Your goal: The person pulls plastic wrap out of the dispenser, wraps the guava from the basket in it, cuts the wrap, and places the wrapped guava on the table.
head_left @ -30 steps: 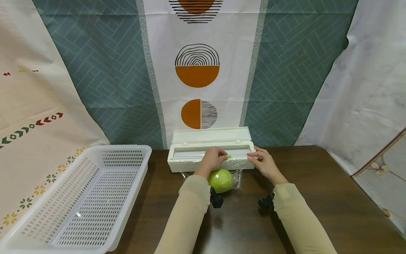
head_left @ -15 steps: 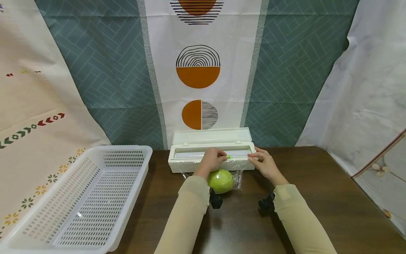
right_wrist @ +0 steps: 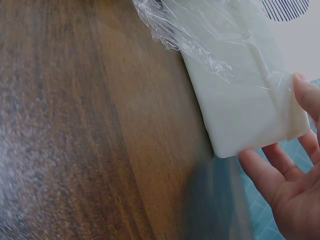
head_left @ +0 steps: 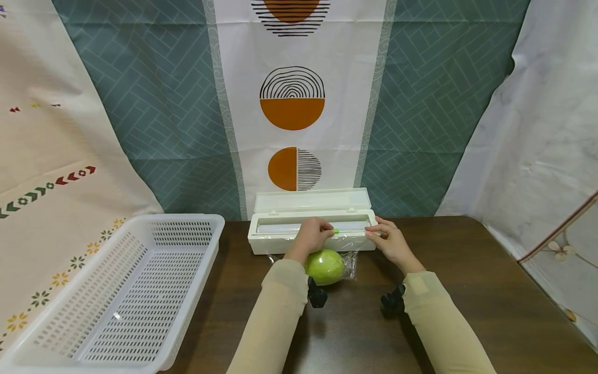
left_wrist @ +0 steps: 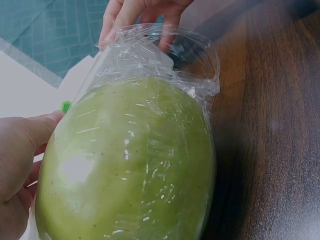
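A long white cling film dispenser [head_left: 266, 241] stands at the back of the table, its lid [head_left: 312, 199] raised. My left hand [head_left: 309, 236] pinches the small green slide cutter [head_left: 336, 230] on its front rail. With thumb and fingers, my right hand [head_left: 394, 244] grips the dispenser's right end; the right wrist view shows fingers [right_wrist: 260, 172] at the end wall. Clear cling film [head_left: 349, 262] hangs from the front and wraps a green oval fruit [left_wrist: 125, 160] with small dark specks. My left wrist partly covers the fruit in the head view.
A large white perforated plastic basket [head_left: 212, 259] stands on the left of the dark wooden table [head_left: 355, 337]. Patterned cloths [head_left: 420, 104] hang behind and at both sides. The white film roll [head_left: 280, 228] lies inside the dispenser.
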### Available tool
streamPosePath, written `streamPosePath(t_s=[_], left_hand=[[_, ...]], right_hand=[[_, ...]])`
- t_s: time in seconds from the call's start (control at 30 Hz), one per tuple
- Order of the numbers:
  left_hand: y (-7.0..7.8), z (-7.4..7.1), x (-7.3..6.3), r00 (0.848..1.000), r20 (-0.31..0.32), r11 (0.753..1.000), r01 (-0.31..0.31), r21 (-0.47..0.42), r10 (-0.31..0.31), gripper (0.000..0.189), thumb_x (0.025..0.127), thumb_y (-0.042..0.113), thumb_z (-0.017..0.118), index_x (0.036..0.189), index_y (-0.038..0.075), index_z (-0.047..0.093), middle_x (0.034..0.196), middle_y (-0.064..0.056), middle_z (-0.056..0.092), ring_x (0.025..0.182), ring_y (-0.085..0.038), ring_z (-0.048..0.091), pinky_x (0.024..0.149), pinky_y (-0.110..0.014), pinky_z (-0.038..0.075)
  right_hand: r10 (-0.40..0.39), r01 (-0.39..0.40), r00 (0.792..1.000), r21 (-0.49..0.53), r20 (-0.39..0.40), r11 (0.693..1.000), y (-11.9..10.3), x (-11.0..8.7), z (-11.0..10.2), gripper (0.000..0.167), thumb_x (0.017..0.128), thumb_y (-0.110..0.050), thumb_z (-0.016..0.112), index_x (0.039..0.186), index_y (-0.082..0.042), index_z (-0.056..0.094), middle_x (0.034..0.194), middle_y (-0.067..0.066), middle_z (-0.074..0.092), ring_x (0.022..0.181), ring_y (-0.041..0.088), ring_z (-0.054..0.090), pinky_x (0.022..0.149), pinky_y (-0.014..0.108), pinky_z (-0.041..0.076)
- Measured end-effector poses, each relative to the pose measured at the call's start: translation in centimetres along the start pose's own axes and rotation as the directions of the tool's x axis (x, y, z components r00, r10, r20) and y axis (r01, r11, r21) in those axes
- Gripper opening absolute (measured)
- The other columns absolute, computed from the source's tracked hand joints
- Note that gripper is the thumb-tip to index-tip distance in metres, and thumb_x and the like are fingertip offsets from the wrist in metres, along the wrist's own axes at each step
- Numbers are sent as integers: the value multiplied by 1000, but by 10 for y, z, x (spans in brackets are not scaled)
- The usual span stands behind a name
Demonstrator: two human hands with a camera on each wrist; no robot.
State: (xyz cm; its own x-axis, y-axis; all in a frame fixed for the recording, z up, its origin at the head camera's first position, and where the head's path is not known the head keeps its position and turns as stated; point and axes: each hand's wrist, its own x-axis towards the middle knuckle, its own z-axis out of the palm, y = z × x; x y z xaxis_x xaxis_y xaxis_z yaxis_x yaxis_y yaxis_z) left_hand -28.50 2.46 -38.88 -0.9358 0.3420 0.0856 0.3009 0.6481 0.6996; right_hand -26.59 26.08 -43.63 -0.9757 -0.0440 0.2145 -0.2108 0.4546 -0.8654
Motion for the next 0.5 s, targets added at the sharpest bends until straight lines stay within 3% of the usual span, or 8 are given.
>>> streamPosePath(t_s=[0.5], left_hand=[[-3,0,-1,1000,-2,1000,11,-17,-11,20,93,18,60,107,8,70,100,-7,68,89,-19,62,76,-30,52]], right_hand=[[24,-24,1000,27,3,999,-1,0,-1,36,92,-18,62,117,7,62,149,21,28,110,40,55,72,19,51]])
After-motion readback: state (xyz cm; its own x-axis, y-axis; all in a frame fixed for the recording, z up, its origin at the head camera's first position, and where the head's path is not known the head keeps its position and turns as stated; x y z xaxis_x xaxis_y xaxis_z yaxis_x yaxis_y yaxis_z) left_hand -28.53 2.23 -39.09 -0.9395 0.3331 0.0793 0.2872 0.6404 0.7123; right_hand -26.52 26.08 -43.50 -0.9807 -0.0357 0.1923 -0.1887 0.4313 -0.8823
